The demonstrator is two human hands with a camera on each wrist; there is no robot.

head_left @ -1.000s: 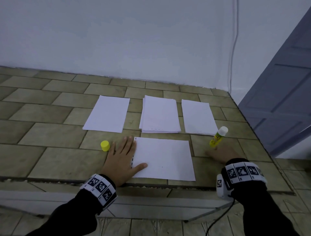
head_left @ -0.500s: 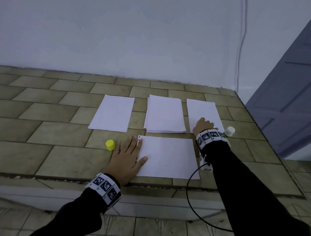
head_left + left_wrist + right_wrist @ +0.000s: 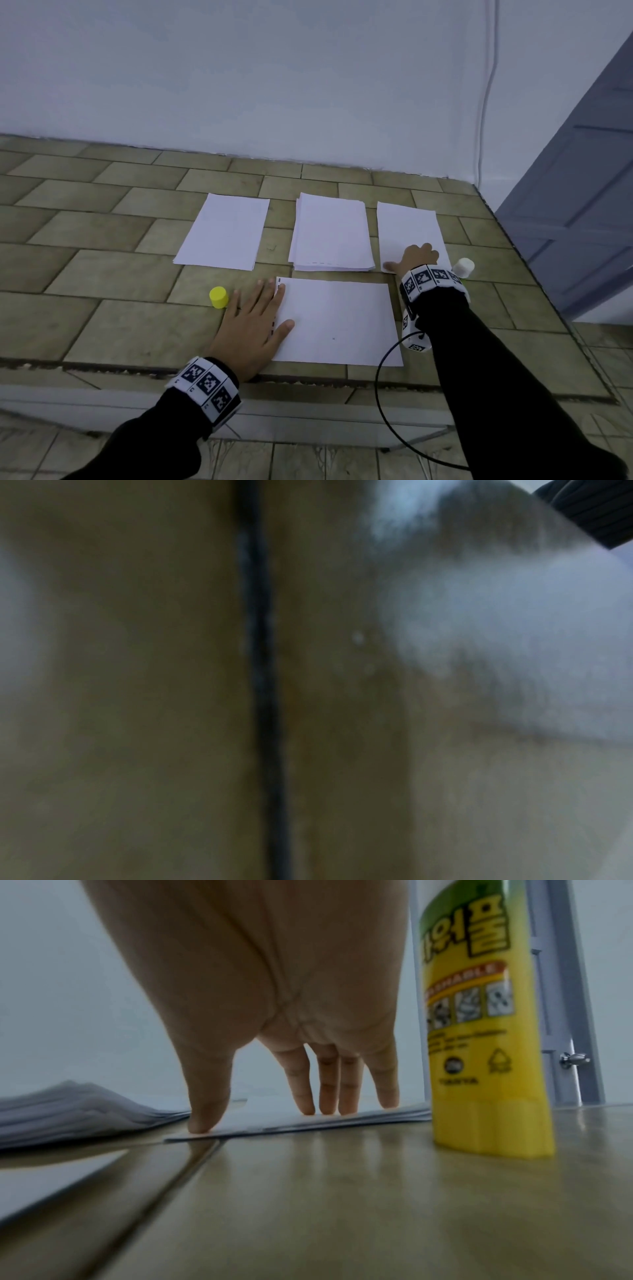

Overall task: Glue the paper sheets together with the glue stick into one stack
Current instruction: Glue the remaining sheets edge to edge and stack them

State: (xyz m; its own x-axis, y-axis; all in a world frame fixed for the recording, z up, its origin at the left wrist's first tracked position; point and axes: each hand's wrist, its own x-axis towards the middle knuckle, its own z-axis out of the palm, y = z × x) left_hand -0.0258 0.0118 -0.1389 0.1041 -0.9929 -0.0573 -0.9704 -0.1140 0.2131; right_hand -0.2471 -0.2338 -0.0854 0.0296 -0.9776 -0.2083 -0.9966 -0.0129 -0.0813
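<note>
A white sheet [image 3: 339, 322] lies nearest the counter edge. My left hand [image 3: 270, 305] rests flat on its left edge, fingers straight. Behind it lie a single sheet [image 3: 224, 231] at the left, a thick stack [image 3: 330, 233] in the middle and a thin pile [image 3: 407, 229] at the right. My right hand [image 3: 414, 257] touches the near end of that right pile; in the right wrist view its straight fingertips [image 3: 325, 1110] and thumb press the paper [image 3: 260, 1121]. The uncapped yellow glue stick [image 3: 463, 268] [image 3: 486, 1042] stands upright just right of this hand. Its yellow cap [image 3: 218, 297] stands left of my left hand.
The tiled counter [image 3: 102, 308] ends at a front ledge below my wrists and at a white wall behind the papers. A grey door [image 3: 582, 205] stands at the right. A black cable [image 3: 380, 394] hangs from my right wrist. The left wrist view is blurred.
My right hand let go of the glue stick, left it standing, and moved up and left onto the right pile. The left hand has stayed in place.
</note>
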